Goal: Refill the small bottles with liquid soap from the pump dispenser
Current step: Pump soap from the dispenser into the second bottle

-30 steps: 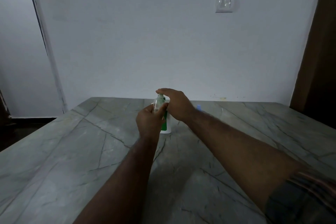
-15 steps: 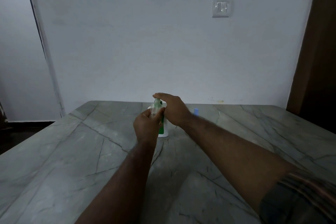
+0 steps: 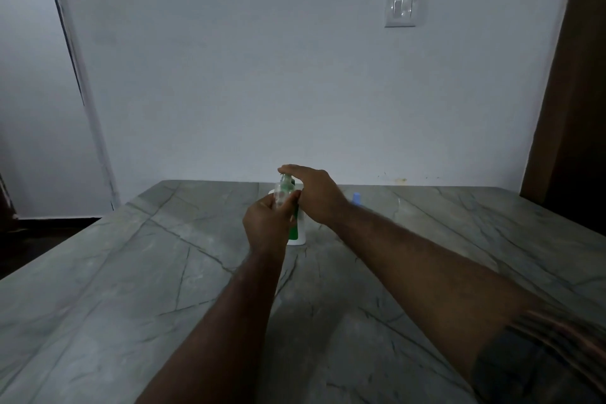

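Nearest is a dark striped sleeve (image 3: 557, 354) on the right arm, above a smooth grey stone tabletop (image 3: 131, 289) crossed by thin dark veins. Farther along it, the left hand (image 3: 267, 226) has its fingers and thumb wrapped round a small clear plastic bottle (image 3: 284, 192), holding it upright with its mouth just under the right fingertips. Directly behind stands the white cylindrical pump dispenser with a green label (image 3: 299, 233), its base on the table. The right hand (image 3: 314, 193) lies over its top with straight, flat fingers pressing down and grasping nothing; the pump head and spout are hidden beneath it. This looks like the filling stroke. It should go best with slow, full presses, the neck held steady right under the spout, and a pause between strokes so the thick soap sinks rather than beading on the slick rim. Just beyond the right wrist sits a small blue object (image 3: 356, 198), too blurred to identify. On the matt pale wall behind is a white rectangular switch plate (image 3: 402, 10).
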`<action>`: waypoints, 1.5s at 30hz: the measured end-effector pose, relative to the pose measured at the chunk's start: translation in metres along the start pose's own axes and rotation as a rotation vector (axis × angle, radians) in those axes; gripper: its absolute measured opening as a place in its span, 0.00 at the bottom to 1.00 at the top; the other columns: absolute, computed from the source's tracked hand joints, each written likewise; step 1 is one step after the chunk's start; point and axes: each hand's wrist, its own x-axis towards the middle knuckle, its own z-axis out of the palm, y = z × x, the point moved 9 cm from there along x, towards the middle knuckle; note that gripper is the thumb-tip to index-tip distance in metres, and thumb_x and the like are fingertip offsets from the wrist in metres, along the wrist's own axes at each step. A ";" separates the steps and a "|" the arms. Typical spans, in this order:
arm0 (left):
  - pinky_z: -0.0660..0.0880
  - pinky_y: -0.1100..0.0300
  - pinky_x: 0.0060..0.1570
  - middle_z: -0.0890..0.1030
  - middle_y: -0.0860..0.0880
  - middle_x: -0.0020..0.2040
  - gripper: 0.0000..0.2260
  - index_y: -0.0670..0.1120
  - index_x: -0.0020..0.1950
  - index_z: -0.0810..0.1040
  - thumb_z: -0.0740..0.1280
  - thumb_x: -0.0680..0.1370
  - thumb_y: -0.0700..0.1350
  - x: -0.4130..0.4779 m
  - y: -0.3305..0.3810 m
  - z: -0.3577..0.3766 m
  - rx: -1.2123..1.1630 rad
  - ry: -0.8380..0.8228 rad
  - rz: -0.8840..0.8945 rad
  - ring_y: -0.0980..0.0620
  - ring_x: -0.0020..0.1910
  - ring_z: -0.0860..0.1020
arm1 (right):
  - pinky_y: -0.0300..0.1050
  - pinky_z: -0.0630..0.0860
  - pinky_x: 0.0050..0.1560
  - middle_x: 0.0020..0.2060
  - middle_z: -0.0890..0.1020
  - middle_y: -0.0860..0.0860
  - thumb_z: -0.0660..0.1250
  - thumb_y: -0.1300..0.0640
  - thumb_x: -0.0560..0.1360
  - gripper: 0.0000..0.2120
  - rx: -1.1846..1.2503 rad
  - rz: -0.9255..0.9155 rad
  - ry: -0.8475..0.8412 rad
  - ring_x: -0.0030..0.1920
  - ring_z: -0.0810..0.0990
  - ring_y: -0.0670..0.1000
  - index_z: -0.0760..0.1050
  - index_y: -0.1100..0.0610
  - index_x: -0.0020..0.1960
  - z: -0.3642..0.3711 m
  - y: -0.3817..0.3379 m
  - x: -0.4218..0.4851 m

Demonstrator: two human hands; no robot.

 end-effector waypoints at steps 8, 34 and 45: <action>0.71 0.71 0.27 0.81 0.58 0.32 0.12 0.47 0.47 0.86 0.73 0.75 0.55 0.001 0.004 -0.004 -0.015 0.022 -0.012 0.63 0.30 0.80 | 0.45 0.68 0.70 0.67 0.76 0.54 0.62 0.71 0.70 0.27 -0.038 -0.007 -0.036 0.68 0.73 0.52 0.73 0.57 0.68 -0.005 -0.008 0.008; 0.76 0.64 0.33 0.81 0.58 0.33 0.13 0.47 0.48 0.86 0.72 0.75 0.56 0.006 -0.002 -0.001 -0.007 0.003 -0.001 0.60 0.34 0.82 | 0.45 0.67 0.69 0.67 0.76 0.53 0.63 0.68 0.73 0.24 -0.063 -0.040 -0.005 0.68 0.73 0.52 0.73 0.56 0.68 -0.001 -0.007 0.009; 0.83 0.53 0.42 0.84 0.53 0.36 0.12 0.47 0.48 0.86 0.73 0.75 0.55 0.006 -0.006 0.000 -0.023 0.005 -0.017 0.54 0.37 0.84 | 0.44 0.66 0.70 0.67 0.76 0.53 0.62 0.70 0.71 0.27 -0.042 -0.033 0.015 0.68 0.72 0.51 0.73 0.56 0.68 0.001 -0.004 0.006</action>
